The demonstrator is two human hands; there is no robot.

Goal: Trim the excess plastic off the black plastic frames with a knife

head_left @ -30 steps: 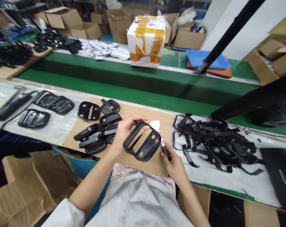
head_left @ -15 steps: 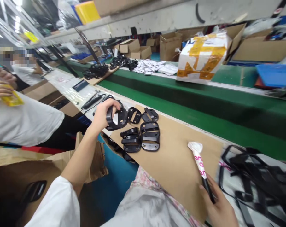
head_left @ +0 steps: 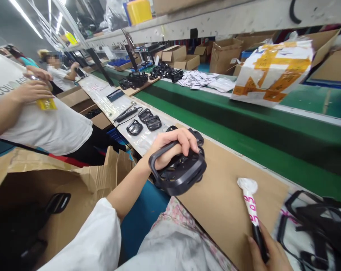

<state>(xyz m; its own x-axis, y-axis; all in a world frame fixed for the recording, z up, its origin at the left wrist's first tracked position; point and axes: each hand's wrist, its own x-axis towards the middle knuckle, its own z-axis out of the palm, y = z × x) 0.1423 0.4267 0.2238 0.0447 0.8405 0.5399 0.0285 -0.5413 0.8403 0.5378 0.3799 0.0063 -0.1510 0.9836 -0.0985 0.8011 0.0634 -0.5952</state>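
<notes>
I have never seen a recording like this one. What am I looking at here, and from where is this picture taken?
This picture comes from one camera worn on a person's head, looking down at their own hands. The left hand grips a black moulded frame. The right hand holds a slim tool wrapped in white and pink. Under them lies a cardboard sheet on a long green workbench, beside a heap of black plastic pieces. A co-worker stands to the left.
</notes>
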